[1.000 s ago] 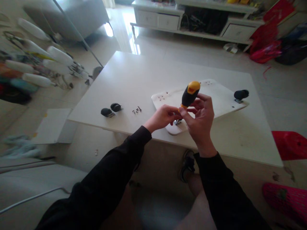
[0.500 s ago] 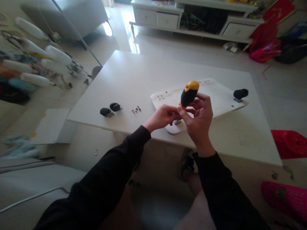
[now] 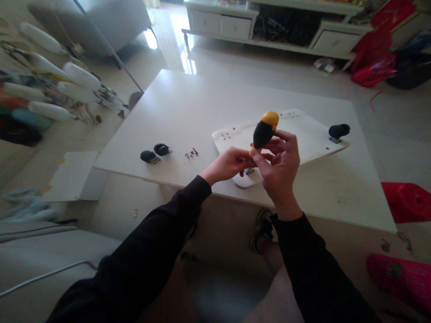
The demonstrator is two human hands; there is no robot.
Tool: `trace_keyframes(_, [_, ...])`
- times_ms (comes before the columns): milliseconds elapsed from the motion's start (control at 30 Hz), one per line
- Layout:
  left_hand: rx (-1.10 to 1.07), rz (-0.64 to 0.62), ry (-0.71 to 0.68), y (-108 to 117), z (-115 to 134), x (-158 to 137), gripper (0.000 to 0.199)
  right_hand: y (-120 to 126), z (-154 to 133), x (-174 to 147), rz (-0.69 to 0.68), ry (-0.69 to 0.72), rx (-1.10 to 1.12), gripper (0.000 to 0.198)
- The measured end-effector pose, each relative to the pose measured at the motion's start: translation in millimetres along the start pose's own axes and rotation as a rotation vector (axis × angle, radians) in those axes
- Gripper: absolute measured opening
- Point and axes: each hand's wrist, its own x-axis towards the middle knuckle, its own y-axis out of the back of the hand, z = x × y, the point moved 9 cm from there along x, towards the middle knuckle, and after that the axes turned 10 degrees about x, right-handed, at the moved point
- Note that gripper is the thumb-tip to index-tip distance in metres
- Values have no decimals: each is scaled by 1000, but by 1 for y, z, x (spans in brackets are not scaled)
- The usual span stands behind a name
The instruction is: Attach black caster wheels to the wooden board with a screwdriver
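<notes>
My right hand (image 3: 281, 163) is closed round the lower part of a screwdriver (image 3: 266, 130) with a yellow and black handle, which stands nearly upright. Close against it, my left hand (image 3: 232, 163) has its fingers pinched together near the screwdriver's lower end; what they hold is hidden. Below the fingers, a metal piece (image 3: 249, 171) shows on the near corner of a white board (image 3: 311, 139). That board lies on the table with small holes at its corners. A black caster wheel (image 3: 338, 131) stands on its right corner.
On the white table (image 3: 188, 112), two loose casters (image 3: 155, 153) and several screws (image 3: 191, 154) lie left of the board. A red stool (image 3: 406, 202) stands beyond the right edge. A white box (image 3: 72, 177) is on the floor at left, and a low cabinet (image 3: 222, 24) stands behind.
The screwdriver's handle has turned slightly and shows more of its black side. Both hands stay in nearly the same place.
</notes>
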Motion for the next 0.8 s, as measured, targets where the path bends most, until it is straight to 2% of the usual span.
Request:
trace_keyframes(233, [81,166,11,7,-9,2,16,-5,3,0,-6,-20,-14,52])
trace_keyframes(367, [40,124,-49,5,-2,3,30,-6,0,-2,-2,-26,17,49])
trace_keyframes(533, [48,-5,-15,0,-3,0,21,-4,-4,-3,-8,-20,-4,44])
trace_keyframes(700, [142,93,39,7,-12,-1,18,-5,1,-2,-39,-38,-43,51])
trace_keyframes(800, [207,124,31,7,-9,-1,17,-3,8,-2,1,-66,-33,53])
